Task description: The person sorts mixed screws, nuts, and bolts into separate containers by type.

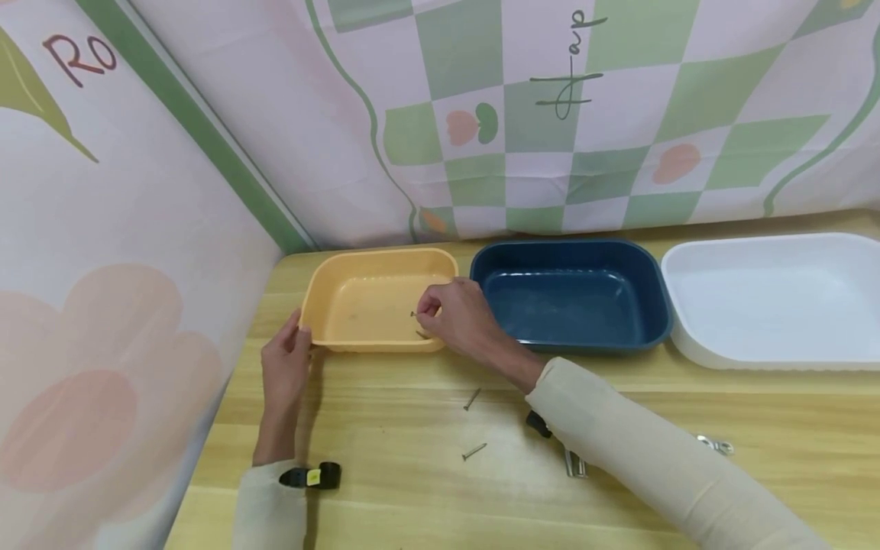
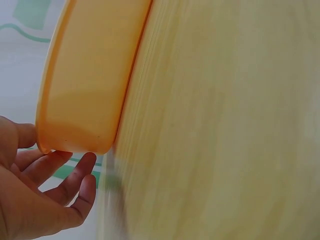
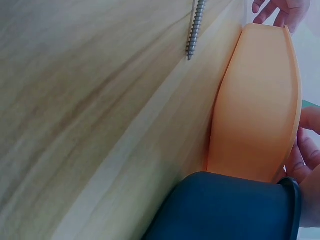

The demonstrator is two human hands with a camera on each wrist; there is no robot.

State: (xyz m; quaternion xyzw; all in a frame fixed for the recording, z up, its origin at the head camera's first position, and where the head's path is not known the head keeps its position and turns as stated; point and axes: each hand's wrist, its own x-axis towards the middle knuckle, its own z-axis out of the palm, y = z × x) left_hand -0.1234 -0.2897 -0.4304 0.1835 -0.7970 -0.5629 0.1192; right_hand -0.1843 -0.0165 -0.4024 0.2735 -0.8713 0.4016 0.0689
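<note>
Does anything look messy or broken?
Nothing looks spilled or broken. Two screws lie loose on the table, outside the yellow tray, pointing slightly different ways, so they look a bit untidy.

Long cream sleeves (image 1: 639,443) are worn, the left cuff (image 1: 270,470) fitted with a small black device (image 1: 331,475) that is marked by a yellow patch (image 1: 313,477).
</note>
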